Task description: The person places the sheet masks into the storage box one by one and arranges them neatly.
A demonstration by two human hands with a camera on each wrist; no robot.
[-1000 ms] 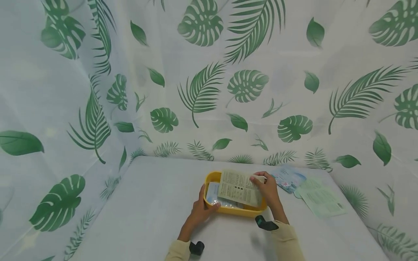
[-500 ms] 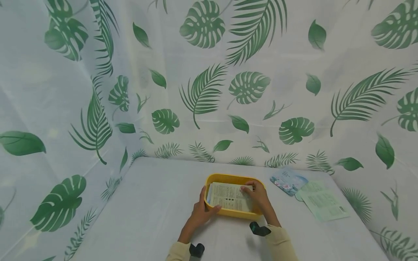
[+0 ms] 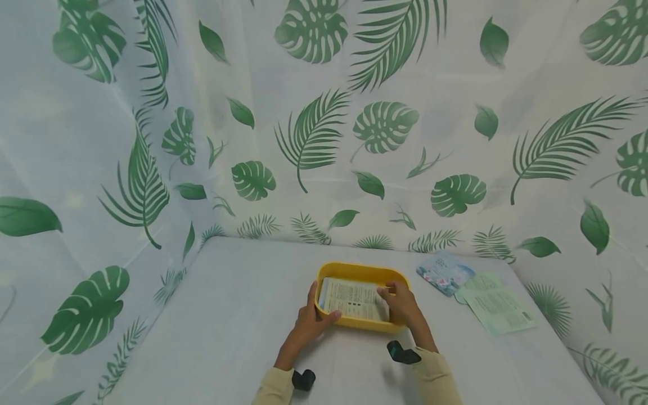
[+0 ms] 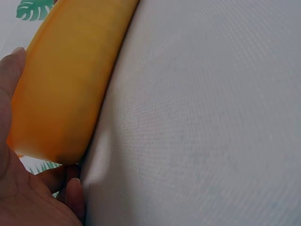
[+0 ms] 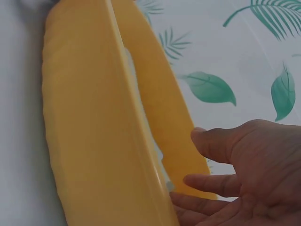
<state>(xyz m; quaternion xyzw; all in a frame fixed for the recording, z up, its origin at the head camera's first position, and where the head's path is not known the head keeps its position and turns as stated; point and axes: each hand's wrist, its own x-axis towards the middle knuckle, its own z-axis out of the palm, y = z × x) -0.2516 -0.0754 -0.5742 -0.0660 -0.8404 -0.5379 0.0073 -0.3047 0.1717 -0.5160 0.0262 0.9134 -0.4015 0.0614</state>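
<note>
A yellow rectangular tray with raised sides stands on the white-covered table. Inside lies a flat pale packet printed with small text, over a bluish one whose edge shows at its left. My left hand grips the tray's left end, thumb at the near side. In the left wrist view that hand's fingers bend round the tray's end. My right hand is over the tray's right end, beside the packet. The right wrist view has its thumb and fingers apart, pinching nothing.
Right of the tray lie a blue packet with a flower print and light green packets, partly overlapping. A leaf-patterned curtain hangs behind the table and along its sides.
My right hand has lowered the printed packet from a tilted position above the tray to lying flat inside it, then let go. My left hand has kept its place on the tray.
</note>
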